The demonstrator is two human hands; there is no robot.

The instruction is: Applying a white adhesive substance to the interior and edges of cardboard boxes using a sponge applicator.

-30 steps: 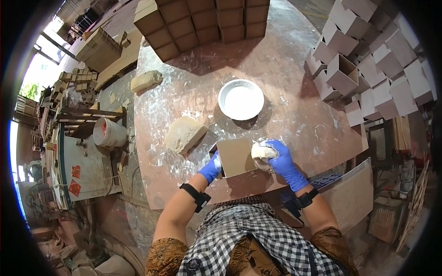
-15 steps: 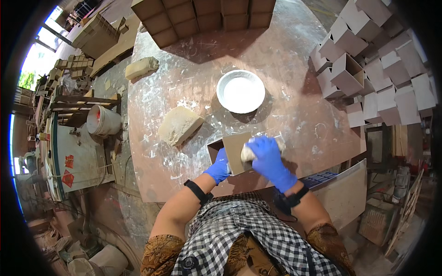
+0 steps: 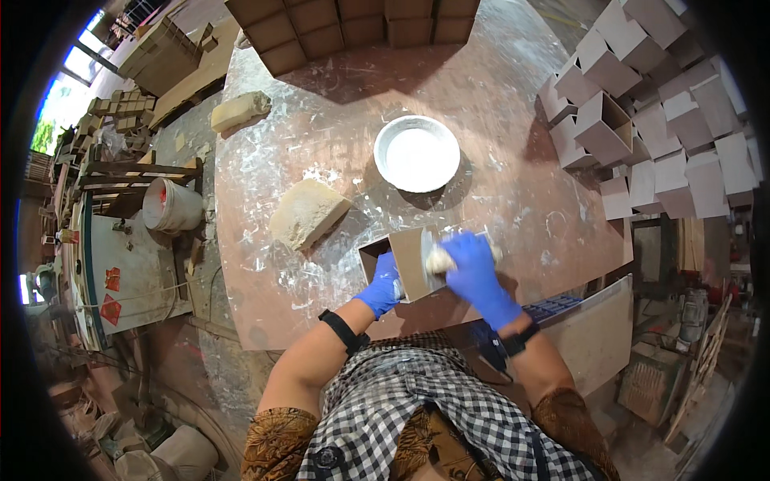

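Observation:
A small open-ended brown box (image 3: 411,252) lies tilted near the front edge of the table. My left hand (image 3: 382,290), in a blue glove, reaches into its open end and grips it; part of the fingers is hidden inside. With my right hand (image 3: 475,276), also gloved in blue and somewhat blurred, I hold a pale sponge (image 3: 440,260) against the box's right part. A whitish wet streak shows on the box beside the sponge. Beyond the box stands a round white bowl (image 3: 415,187) with white liquid (image 3: 416,155) in it.
Two yellowish foam blocks (image 3: 310,213) (image 3: 241,112) lie on the left of the stained table (image 3: 513,208). Brown boxes (image 3: 353,32) are stacked at the far edge. Pale boxes (image 3: 670,136) pile up at the right. A white bucket (image 3: 172,206) stands off the table's left side.
My right hand has moved slightly right with the sponge, and a whitish streak now shows on the box. My left hand keeps its hold; the whole view has shifted slightly.

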